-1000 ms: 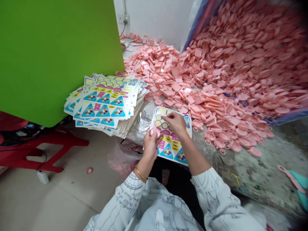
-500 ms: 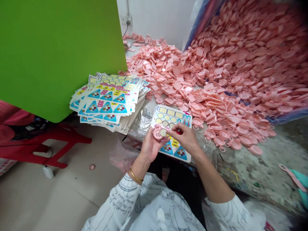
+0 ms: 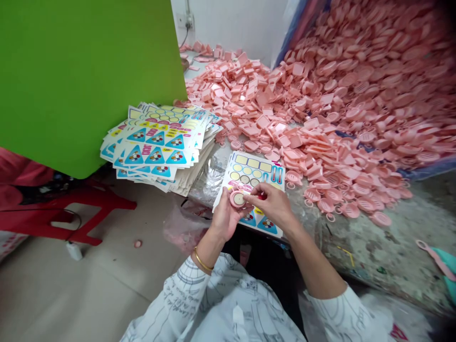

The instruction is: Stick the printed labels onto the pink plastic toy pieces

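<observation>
My left hand (image 3: 225,216) is closed around a small round pink plastic piece (image 3: 233,194), palm up. A round cream sticker (image 3: 239,198) now lies within the piece's rim. My right hand (image 3: 273,204) is pinched beside it, fingertips close to the sticker's right edge. A red tool (image 3: 262,195) shows between its fingers; its tip is too small to make out. Under both hands lies a sticker sheet (image 3: 249,164) with rectangles, circles and blue triangles.
A stack of sticker sheets (image 3: 160,142) stands at the left beside a green panel (image 3: 89,71). Pink plastic pieces (image 3: 263,104) are heaped across the table's back and right, spilling from a large bag (image 3: 374,71). A red stool (image 3: 103,209) stands at the lower left.
The round sticker has moved from overlapping the right side of the pink piece to lying within its rim. My right fingertips stay close by. The view has shifted slightly.
</observation>
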`<state>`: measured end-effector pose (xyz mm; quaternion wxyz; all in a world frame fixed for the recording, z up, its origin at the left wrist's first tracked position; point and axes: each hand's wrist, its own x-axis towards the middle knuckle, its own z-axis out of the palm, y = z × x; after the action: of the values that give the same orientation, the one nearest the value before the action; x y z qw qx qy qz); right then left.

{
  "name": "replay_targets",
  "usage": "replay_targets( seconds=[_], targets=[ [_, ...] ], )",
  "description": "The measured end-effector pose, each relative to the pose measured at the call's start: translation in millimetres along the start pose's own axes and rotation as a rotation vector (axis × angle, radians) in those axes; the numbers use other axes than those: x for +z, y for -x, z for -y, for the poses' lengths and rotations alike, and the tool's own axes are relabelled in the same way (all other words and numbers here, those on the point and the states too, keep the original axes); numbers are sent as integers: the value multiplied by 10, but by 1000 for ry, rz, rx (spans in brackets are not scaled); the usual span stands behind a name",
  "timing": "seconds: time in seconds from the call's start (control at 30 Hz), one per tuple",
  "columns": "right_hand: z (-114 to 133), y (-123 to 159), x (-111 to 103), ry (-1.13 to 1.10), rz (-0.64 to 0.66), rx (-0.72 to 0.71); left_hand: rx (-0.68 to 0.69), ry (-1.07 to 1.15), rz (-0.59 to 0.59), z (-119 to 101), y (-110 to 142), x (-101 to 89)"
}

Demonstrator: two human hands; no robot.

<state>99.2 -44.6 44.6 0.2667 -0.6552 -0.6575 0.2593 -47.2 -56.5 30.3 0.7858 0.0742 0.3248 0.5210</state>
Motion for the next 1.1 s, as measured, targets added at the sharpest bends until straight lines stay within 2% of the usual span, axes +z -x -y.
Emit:
replay_targets(
  seconds=[0.33,0.7,0.97,1.1],
  targets=[
    [-7,9,30,12,35,21,-28,18,-27,46,0,-20],
    [-49,22,63,47,10,7,-10,-5,-63,95,-13,-49],
    [-69,37,63,91,-3,6,47,-124,-3,137,6,-103],
    [-40,79,84,114,6,-51,84,-177,2,193,2,-133]
  ],
)
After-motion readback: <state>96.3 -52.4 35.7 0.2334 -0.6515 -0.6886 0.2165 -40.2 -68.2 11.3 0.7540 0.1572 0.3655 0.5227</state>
